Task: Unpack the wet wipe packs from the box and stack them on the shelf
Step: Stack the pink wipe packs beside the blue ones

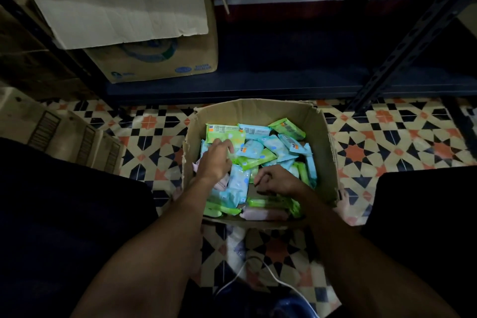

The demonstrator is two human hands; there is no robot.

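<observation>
wipe packs [254, 152] in box [320, 142] before shelf [284, 85]

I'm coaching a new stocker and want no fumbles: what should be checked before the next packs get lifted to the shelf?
1. Box open, packs reachable: ok. The box stands open and the wet wipe packs lie loose inside.
2. Left hand has a pack: cannot tell. The left hand is down among the packs, but whether its fingers pinch one is unclear.
3. Right hand has a pack: cannot tell. The right hand curls over packs near the box's near wall.
4. Room on the shelf: ok. Bare shelf board shows right of the stored carton.
5. Way to the shelf: ok. Only tiled floor lies between.
</observation>
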